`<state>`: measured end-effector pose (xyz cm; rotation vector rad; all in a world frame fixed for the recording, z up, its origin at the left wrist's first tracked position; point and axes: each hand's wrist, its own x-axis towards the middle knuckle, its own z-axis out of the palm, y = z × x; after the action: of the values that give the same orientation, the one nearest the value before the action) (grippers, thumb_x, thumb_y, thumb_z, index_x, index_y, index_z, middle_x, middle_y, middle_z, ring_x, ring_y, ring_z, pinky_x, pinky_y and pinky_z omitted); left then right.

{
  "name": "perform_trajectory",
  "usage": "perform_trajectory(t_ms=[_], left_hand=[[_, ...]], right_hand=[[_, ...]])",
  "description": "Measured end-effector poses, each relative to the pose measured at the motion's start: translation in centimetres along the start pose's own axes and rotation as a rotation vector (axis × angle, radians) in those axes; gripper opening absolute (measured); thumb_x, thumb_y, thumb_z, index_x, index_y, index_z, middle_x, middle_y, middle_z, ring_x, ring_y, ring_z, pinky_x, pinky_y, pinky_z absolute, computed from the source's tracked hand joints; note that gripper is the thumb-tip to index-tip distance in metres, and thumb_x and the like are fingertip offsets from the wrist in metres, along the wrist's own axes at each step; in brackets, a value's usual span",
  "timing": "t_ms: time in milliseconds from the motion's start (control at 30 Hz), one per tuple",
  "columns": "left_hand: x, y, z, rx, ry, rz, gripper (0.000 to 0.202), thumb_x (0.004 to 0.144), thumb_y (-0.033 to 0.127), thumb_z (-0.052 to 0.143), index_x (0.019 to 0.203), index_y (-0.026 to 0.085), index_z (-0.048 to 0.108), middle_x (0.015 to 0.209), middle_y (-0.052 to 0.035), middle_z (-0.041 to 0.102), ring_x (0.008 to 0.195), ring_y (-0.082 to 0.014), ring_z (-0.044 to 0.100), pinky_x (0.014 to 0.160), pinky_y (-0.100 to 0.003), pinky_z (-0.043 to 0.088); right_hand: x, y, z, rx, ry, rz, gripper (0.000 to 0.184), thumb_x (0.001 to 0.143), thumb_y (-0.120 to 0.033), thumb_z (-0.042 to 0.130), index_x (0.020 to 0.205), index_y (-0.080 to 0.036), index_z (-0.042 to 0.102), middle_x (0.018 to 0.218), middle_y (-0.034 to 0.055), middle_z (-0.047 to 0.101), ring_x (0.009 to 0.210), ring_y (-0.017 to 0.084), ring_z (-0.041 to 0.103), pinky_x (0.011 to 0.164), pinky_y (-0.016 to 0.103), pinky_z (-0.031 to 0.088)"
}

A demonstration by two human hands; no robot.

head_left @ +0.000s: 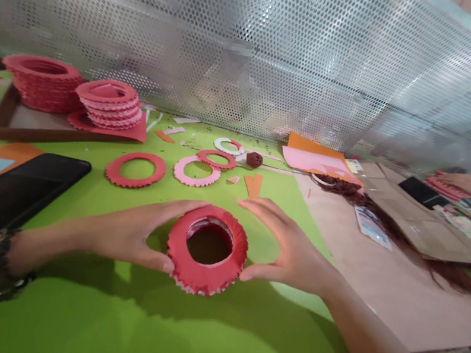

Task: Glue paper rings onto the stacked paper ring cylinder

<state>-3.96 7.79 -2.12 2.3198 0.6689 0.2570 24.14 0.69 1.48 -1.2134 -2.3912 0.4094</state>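
In front of me is a thick red paper ring [203, 276] with a zigzag edge, its round hole facing up toward me. Pale layers show under its front rim. My left hand [127, 228] grips its left side, thumb at the lower edge and fingers reaching behind the top. My right hand [291, 249] curves around the right side with thumb and fingers wide apart. Its thumb tip is at or very near the ring's edge; contact is hard to tell. Beyond lie a flat red ring [115, 170], a pink ring [181, 176] and another red ring [205, 154] overlapping it.
A brown tray [8, 132] at left holds stacks of red and pink rings [44, 90]. A black phone [11, 193] lies nearer. Paper scraps [252, 185], a brown ball [254, 159] and coloured sheets [310, 160] lie farther back. A perforated metal screen [233, 80] stands behind. Another person's hand [460, 181] is at right.
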Motion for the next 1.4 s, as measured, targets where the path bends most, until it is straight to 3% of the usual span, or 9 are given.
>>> perform_trajectory(t_ms=[133, 400, 567, 700, 867, 1200, 1333, 1400], left_hand=[[0.1, 0.1, 0.1, -0.020, -0.013, -0.011, 0.105, 0.077, 0.078, 0.057, 0.155, 0.016, 0.023, 0.161, -0.0159, 0.030, 0.145, -0.0376, 0.035, 0.119, -0.053, 0.030], [0.3, 0.7, 0.0, -0.053, -0.007, 0.028, 0.094, 0.080, 0.063, 0.063, 0.153, 0.016, 0.027, 0.158, -0.0151, 0.038, 0.142, -0.0355, 0.040, 0.117, -0.048, 0.036], [0.2, 0.6, -0.1, -0.078, -0.034, 0.026, 0.101, 0.077, 0.074, 0.061, 0.155, 0.021, 0.024, 0.159, -0.0149, 0.036, 0.144, -0.0371, 0.035, 0.118, -0.047, 0.034], [0.4, 0.9, 0.2, -0.127, -0.025, 0.012, 0.114, 0.067, 0.086, 0.062, 0.155, 0.024, 0.023, 0.157, -0.0145, 0.039, 0.143, -0.0407, 0.036, 0.115, -0.048, 0.038], [0.6, 1.1, 1.1, -0.171, 0.025, 0.019, 0.107, 0.073, 0.080, 0.063, 0.155, 0.025, 0.021, 0.152, -0.0148, 0.044, 0.138, -0.0383, 0.044, 0.110, -0.046, 0.044], [0.5, 1.1, 0.9, -0.202, -0.037, -0.015, 0.102, 0.078, 0.066, 0.069, 0.155, 0.027, 0.016, 0.156, -0.0134, 0.040, 0.136, -0.0326, 0.047, 0.110, -0.042, 0.044], [0.3, 0.7, 1.1, -0.229, -0.029, -0.067, 0.095, 0.085, 0.075, 0.049, 0.158, 0.027, 0.010, 0.157, -0.0135, 0.040, 0.137, -0.0343, 0.047, 0.110, -0.046, 0.044], [0.1, 0.3, 1.2, -0.214, 0.011, -0.153, 0.087, 0.090, 0.073, 0.038, 0.158, 0.027, 0.009, 0.158, -0.0128, 0.038, 0.139, -0.0341, 0.046, 0.111, -0.046, 0.042]], right_hand=[[0.1, -0.1, 0.7, 0.060, -0.086, 0.115, 0.101, 0.069, -0.069, 0.075, 0.149, -0.017, 0.041, 0.153, 0.0209, 0.044, 0.141, 0.035, 0.044, 0.111, 0.054, 0.042], [0.1, -0.6, 0.9, 0.109, -0.109, 0.118, 0.095, 0.071, -0.059, 0.079, 0.149, -0.019, 0.043, 0.150, 0.0192, 0.049, 0.137, 0.033, 0.050, 0.110, 0.051, 0.045], [0.2, -0.8, 0.8, 0.136, -0.140, 0.134, 0.093, 0.072, -0.058, 0.078, 0.146, -0.014, 0.044, 0.148, 0.0202, 0.048, 0.136, 0.032, 0.050, 0.110, 0.048, 0.044], [0.3, -0.8, 0.8, 0.158, -0.137, 0.114, 0.086, 0.074, -0.056, 0.078, 0.144, -0.017, 0.047, 0.144, 0.0166, 0.051, 0.133, 0.030, 0.052, 0.108, 0.046, 0.046], [0.3, -0.7, 0.9, 0.176, -0.123, 0.085, 0.079, 0.076, -0.054, 0.077, 0.141, -0.019, 0.049, 0.139, 0.0150, 0.054, 0.129, 0.029, 0.054, 0.105, 0.046, 0.048], [0.6, 0.0, 1.4, 0.262, -0.126, 0.083, 0.083, 0.074, -0.056, 0.078, 0.142, -0.017, 0.049, 0.140, 0.0151, 0.051, 0.130, 0.029, 0.052, 0.110, 0.047, 0.044], [0.8, 1.1, 2.0, 0.414, -0.094, 0.259, 0.082, 0.086, -0.070, 0.055, 0.147, -0.017, 0.042, 0.152, 0.0191, 0.043, 0.136, 0.030, 0.049, 0.110, 0.049, 0.044], [0.9, 1.3, 2.2, 0.399, -0.095, 0.382, 0.075, 0.092, -0.068, 0.045, 0.144, -0.013, 0.047, 0.150, 0.0210, 0.046, 0.134, 0.030, 0.051, 0.110, 0.049, 0.044]])
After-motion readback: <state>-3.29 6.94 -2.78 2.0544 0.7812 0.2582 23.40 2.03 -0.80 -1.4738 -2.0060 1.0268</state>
